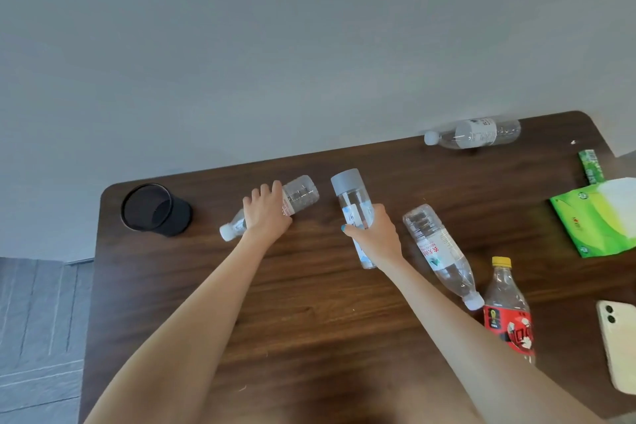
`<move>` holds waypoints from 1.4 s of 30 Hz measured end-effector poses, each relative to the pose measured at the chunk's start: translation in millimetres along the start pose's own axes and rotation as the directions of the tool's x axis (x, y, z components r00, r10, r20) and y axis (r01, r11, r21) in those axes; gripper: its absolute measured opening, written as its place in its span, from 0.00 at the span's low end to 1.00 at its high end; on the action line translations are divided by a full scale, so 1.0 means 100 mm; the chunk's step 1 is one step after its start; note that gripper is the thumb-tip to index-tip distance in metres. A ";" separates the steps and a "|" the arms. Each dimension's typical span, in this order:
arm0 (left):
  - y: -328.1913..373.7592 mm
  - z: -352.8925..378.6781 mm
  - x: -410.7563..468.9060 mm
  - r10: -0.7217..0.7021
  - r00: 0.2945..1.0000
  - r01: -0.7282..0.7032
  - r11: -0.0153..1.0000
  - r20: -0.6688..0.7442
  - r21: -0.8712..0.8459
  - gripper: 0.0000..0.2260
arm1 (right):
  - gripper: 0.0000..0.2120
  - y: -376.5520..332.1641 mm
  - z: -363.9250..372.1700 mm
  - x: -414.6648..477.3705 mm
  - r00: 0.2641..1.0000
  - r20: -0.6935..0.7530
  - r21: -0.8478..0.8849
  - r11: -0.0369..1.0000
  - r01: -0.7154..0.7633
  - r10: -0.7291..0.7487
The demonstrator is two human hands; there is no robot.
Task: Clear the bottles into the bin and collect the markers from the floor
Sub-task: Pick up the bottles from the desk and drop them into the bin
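Observation:
On the dark wooden table (pixel 309 320), my left hand (pixel 266 213) grips a clear bottle with a white cap (pixel 303 194) that lies on its side. My right hand (pixel 373 234) holds a clear bottle with a grey lid (pixel 351 193), lifted and tilted. Right of it lies a clear bottle with a red and white label (pixel 437 251). A bottle with a yellow cap and red label (pixel 507 310) lies partly under my right forearm. Another clear bottle (pixel 475 134) lies at the table's far edge. No markers or bin show.
A black mesh cup (pixel 155 210) stands at the table's far left corner. Green tissue packs (pixel 599 220) sit at the right, with a pale phone (pixel 619 344) at the right edge. Grey floor (pixel 38 320) lies to the left, a plain wall (pixel 275 45) behind.

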State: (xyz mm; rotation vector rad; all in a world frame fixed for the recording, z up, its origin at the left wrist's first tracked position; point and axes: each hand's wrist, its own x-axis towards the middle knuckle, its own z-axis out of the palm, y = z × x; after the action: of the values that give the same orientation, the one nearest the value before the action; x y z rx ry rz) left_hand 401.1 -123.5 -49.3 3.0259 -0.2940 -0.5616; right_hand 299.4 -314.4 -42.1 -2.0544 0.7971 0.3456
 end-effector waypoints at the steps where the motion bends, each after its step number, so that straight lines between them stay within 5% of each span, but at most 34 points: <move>1: -0.01 -0.01 -0.07 -0.018 1.000 0.018 0.999 0.000 -0.036 0.28 | 0.28 0.00 0.00 -0.04 1.000 0.005 0.004 1.000 0.001 -0.001; 13: -0.46 -0.21 -1.66 -0.288 0.952 0.305 0.865 0.104 -0.398 0.24 | 0.26 -0.07 0.23 -1.00 0.983 0.138 0.031 0.992 0.121 -0.124; 21: -0.99 0.00 -2.88 -0.475 0.866 0.473 0.675 0.157 -0.566 0.22 | 0.25 -0.05 0.79 -1.85 0.932 0.291 -0.024 0.973 0.231 -0.215; 33: -2.15 0.35 -4.01 -0.638 0.739 0.530 0.350 0.217 -0.772 0.26 | 0.25 -0.35 1.87 -2.85 0.812 0.510 -0.140 0.904 0.404 -0.284; 42: -3.44 0.44 -4.03 -0.595 0.754 0.550 0.342 0.278 -0.762 0.33 | 0.23 -0.88 2.93 -3.26 0.819 0.521 -0.165 0.913 0.372 -0.240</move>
State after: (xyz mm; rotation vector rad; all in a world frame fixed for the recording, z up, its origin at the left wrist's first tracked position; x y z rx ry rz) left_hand 76.6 292.1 21.9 2.0888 0.8770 -0.4461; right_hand 125.9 93.4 12.8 -2.1537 0.0997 0.7845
